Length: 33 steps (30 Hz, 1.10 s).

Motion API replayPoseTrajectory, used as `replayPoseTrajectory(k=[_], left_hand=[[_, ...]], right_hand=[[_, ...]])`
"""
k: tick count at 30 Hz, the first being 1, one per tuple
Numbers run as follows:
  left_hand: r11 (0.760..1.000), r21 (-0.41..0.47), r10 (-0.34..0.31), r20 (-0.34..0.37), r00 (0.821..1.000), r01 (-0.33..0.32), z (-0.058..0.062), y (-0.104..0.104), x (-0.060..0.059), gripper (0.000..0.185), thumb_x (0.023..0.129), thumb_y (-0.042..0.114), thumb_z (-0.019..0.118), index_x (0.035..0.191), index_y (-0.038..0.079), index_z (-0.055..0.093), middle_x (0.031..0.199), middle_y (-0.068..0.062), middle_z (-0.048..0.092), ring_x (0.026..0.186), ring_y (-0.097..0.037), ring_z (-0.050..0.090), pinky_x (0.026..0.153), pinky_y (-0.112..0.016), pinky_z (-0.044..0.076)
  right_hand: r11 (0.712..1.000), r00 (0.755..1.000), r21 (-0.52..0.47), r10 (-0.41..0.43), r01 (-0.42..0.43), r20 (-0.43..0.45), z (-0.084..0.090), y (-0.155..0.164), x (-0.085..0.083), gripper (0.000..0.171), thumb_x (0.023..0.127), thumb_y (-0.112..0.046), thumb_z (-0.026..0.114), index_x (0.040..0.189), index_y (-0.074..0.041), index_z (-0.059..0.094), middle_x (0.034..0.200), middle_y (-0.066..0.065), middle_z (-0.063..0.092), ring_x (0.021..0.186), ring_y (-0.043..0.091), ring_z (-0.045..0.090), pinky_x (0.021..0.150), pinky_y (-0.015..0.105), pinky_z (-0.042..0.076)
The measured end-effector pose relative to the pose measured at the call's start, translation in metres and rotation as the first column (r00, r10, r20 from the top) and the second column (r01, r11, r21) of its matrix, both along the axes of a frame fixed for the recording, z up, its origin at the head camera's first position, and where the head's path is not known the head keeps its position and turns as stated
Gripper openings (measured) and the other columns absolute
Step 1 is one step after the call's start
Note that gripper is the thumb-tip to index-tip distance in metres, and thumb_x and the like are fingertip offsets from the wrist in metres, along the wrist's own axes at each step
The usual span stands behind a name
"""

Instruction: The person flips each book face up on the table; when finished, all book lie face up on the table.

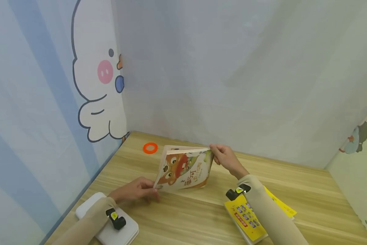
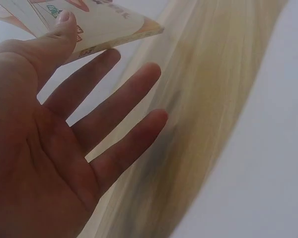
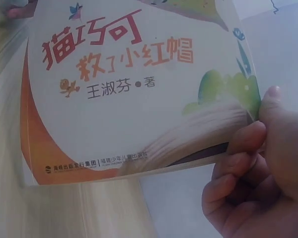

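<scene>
A children's picture book (image 1: 186, 168), its pale cover printed with a brown bear-like face and Chinese lettering, is held tilted above the wooden table. My right hand (image 1: 227, 158) pinches its far right corner; in the right wrist view the thumb (image 3: 272, 99) lies at the cover's edge with the other fingers curled beneath. At the near left corner is my left hand (image 1: 137, 190). The left wrist view shows its thumb (image 2: 65, 29) on the cover, the index finger hidden behind the book, and the other fingers spread away from it. The pages part slightly along the top.
Yellow-covered books (image 1: 247, 219) lie at the right, partly beneath my right forearm. A white case (image 1: 126, 224) sits at the left under my left forearm. An orange ring (image 1: 150, 148) lies near the table's back left corner. Curtains with cartoon figures border the wooden table (image 1: 177, 217).
</scene>
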State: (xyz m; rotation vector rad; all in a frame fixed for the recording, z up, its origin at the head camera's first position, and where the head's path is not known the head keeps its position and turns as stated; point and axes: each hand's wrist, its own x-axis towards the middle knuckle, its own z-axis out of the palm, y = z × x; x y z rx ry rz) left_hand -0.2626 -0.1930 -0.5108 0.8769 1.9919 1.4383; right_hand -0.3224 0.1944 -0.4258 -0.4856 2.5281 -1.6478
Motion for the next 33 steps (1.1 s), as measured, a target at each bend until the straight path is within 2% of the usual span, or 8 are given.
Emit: replayPoseTrajectory(k=[4,10,16,21,25,29,33], left_hand=[[1.0,0.012,0.028,-0.014,1.0,-0.028,0.002,-0.001,0.002,0.034,0.107,0.023,0.055,0.12,-0.006,0.069,0.115,-0.026,0.075,0.102,-0.018,0.073,0.08,-0.033,0.062],[0.998,0.042,0.055,-0.046,0.997,-0.053,0.0,0.001,0.002,0.031,0.108,0.018,0.052,0.114,-0.007,0.069,0.11,-0.028,0.075,0.098,-0.02,0.074,0.077,-0.033,0.062],[0.988,0.028,0.151,-0.064,0.987,-0.149,0.003,0.0,0.003,0.029,0.109,0.023,0.051,0.118,0.003,0.071,0.104,-0.023,0.077,0.094,-0.024,0.076,0.075,-0.034,0.062],[0.974,0.023,0.226,-0.122,0.967,-0.224,0.007,-0.001,0.002,0.027,0.108,0.023,0.053,0.118,0.005,0.07,0.097,-0.02,0.079,0.088,-0.025,0.076,0.071,-0.032,0.061],[0.954,0.024,0.3,-0.145,0.943,-0.3,0.008,-0.001,0.001,0.027,0.107,0.026,0.056,0.117,0.004,0.069,0.088,-0.017,0.079,0.08,-0.022,0.076,0.067,-0.029,0.058],[0.928,0.046,0.373,-0.135,0.918,-0.37,0.01,-0.002,0.0,0.038,0.106,0.028,0.059,0.132,0.001,0.06,0.085,-0.021,0.077,0.074,-0.025,0.075,0.063,-0.029,0.057],[0.913,0.093,0.407,-0.148,0.901,-0.397,0.01,-0.003,-0.001,0.051,0.105,0.024,0.06,0.149,0.0,0.046,0.088,-0.022,0.077,0.073,-0.033,0.073,0.058,-0.03,0.056]], right_hand=[[1.0,1.0,0.007,-0.005,0.004,0.005,-0.001,0.0,0.0,0.05,0.109,-0.047,0.045,0.08,-0.009,0.056,0.056,-0.003,0.046,0.055,0.014,0.04,0.061,0.026,0.037],[1.0,1.0,0.013,-0.008,0.008,0.024,-0.004,0.004,0.0,0.052,0.109,-0.047,0.045,0.078,-0.007,0.056,0.05,-0.005,0.043,0.046,0.011,0.033,0.049,0.024,0.028],[1.0,0.999,0.02,-0.019,0.018,0.039,-0.006,0.006,-0.001,0.052,0.108,-0.047,0.047,0.08,-0.005,0.061,0.046,-0.008,0.041,0.044,0.01,0.034,0.048,0.022,0.025],[0.998,0.998,0.049,-0.031,0.028,0.058,-0.01,0.007,-0.001,0.052,0.108,-0.047,0.048,0.082,-0.005,0.065,0.043,-0.008,0.041,0.042,0.01,0.03,0.045,0.022,0.022],[0.997,0.997,0.06,-0.041,0.037,0.062,-0.012,0.006,0.0,0.052,0.107,-0.047,0.05,0.082,-0.005,0.065,0.043,-0.008,0.041,0.042,0.01,0.031,0.045,0.022,0.023],[0.994,0.996,0.09,-0.067,0.061,0.065,-0.013,0.006,0.001,0.051,0.105,-0.049,0.053,0.081,-0.007,0.069,0.042,-0.008,0.041,0.042,0.01,0.035,0.046,0.023,0.029],[0.986,0.995,0.152,-0.082,0.072,0.057,-0.015,0.006,0.001,0.057,0.103,-0.053,0.055,0.071,-0.007,0.065,0.042,-0.008,0.041,0.042,0.01,0.036,0.044,0.022,0.027]])
